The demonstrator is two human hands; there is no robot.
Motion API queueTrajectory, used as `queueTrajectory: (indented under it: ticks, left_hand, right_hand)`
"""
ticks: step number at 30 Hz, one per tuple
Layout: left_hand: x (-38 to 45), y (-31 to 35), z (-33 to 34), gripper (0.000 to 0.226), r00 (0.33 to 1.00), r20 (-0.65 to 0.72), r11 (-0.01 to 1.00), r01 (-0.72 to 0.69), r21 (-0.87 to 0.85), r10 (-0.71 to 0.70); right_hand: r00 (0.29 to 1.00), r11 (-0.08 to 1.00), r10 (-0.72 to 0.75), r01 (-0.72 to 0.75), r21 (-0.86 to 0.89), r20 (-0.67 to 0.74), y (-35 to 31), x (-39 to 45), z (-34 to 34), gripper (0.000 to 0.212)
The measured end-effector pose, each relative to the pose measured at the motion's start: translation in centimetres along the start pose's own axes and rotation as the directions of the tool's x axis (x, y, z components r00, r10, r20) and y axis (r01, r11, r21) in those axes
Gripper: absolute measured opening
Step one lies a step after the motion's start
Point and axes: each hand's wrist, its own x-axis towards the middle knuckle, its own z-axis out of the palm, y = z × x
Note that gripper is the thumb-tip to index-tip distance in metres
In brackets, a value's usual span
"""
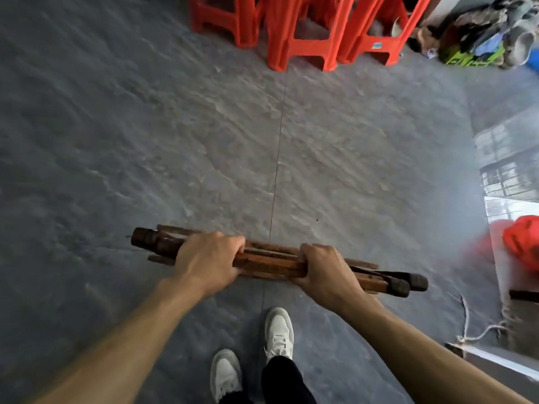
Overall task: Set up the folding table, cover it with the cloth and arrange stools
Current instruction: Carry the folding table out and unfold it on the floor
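Clearly early: both hands, left [208, 262] and right [326, 268], are clenched around the folded wooden frame [271, 262], carried above the floor [145, 141]. Beyond the frame, red stools [306, 33] wait stacked; unfolding, cloth and arranging remain.

The folded table frame [271, 262] lies crosswise above the floor [145, 141], in front of the shoes [278, 333]. The stools [303, 30] stand well beyond the frame; a cloth bundle [522, 243] lies to its right.
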Motion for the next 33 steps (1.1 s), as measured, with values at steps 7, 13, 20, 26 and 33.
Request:
queueTrajectory:
  ticks: [7, 13, 20, 26, 33]
  left_hand:
    - [0.7, -2.0, 4.3, 0.017, 0.990, -0.133, 0.999, 0.048, -0.020, -0.051]
    - [0.6, -1.9, 4.6, 0.025, 0.978, -0.206, 0.998, 0.027, -0.056, -0.038]
    - [-2.5, -0.1, 6.5, 0.036, 0.878, -0.473, 0.989, 0.000, -0.150, -0.072]
    - [-3.8, 4.1, 7.7, 0.030, 0.748, -0.606, 0.957, 0.141, -0.254, -0.271]
    - [-3.9, 11.7, 9.0, 0.050, 0.656, -0.478, 0.798, 0.355, -0.487, -0.584]
  right_hand:
    - [0.991, 0.994, -0.083, 0.075, -0.082, -0.106, 0.0, 0.7, 3.9, 0.029]
    - [0.985, 0.971, -0.121, 0.092, -0.222, -0.122, -0.5, 0.5, 4.4, 0.028]
    - [0.978, 0.960, -0.184, 0.158, -0.229, -0.097, 0.1, 0.5, 4.3, 0.025]
    - [0.950, 0.936, -0.302, 0.280, -0.214, -0.078, 0.7, 1.0, 4.0, 0.041]
    - [0.863, 0.841, -0.496, 0.506, -0.191, 0.100, 3.7, 0.6, 3.3, 0.047]
